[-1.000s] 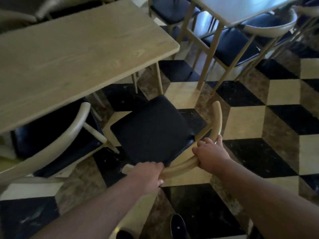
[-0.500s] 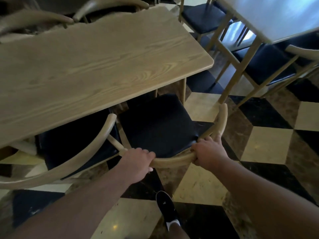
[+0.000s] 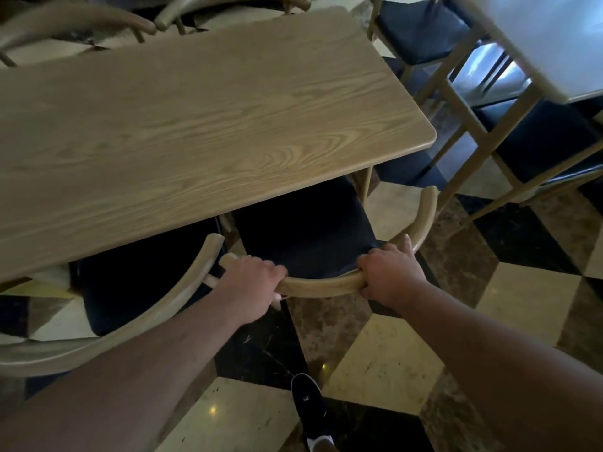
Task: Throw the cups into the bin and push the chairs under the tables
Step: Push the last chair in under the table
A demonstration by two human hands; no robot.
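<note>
A second chair [image 3: 107, 305] sits at the left, its dark seat partly under the wooden tabletop [image 3: 195, 125]. The left hand [image 3: 251, 285] is clenched around the curved wooden back rail of the chair [image 3: 303, 236], and the right hand [image 3: 388, 275] grips the same rail further right. That chair's black seat lies partly beneath the tabletop's near edge. A black shoe [image 3: 308, 406] stands on the checkered floor [image 3: 385, 357] below.

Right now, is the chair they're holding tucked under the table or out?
Partly in: the chair has its seat front under the table edge; its back is outside.
</note>
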